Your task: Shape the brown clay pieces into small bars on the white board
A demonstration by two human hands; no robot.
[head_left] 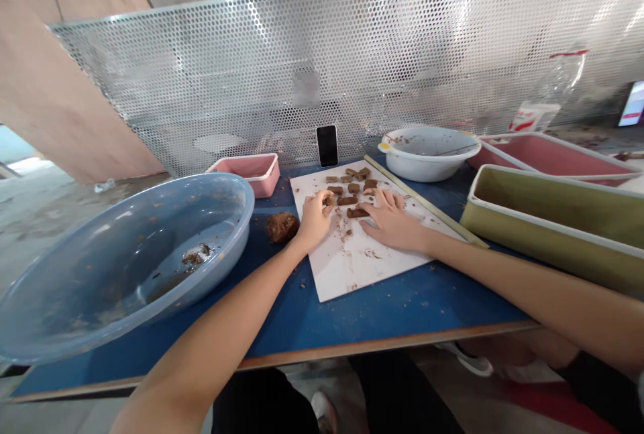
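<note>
My left hand (315, 221) is on the left side of a white board (337, 269), its fingers curled round a small brown clay piece (329, 201). My right hand (393, 221) rests on the board with thumb and fingers apart, the index fingertip at the right end of a brown clay roll (356, 213). Just beyond lies another short roll (347, 200). Several more cut clay pieces (353, 188) sit in loose rows toward the far edge, with crumbs and smears about them. Left of my left hand, a rough brown clay lump (282, 227) lies on the blue tabletop.
A large blue basin (236, 219) with wet brown residue stands left, a pink tray (269, 182) behind it. A phone (327, 145) leans on the perforated metal screen (226, 85). Rightward are a wooden strip (427, 204), white basin (425, 167), green planter (548, 229) and plastic bottle (548, 95).
</note>
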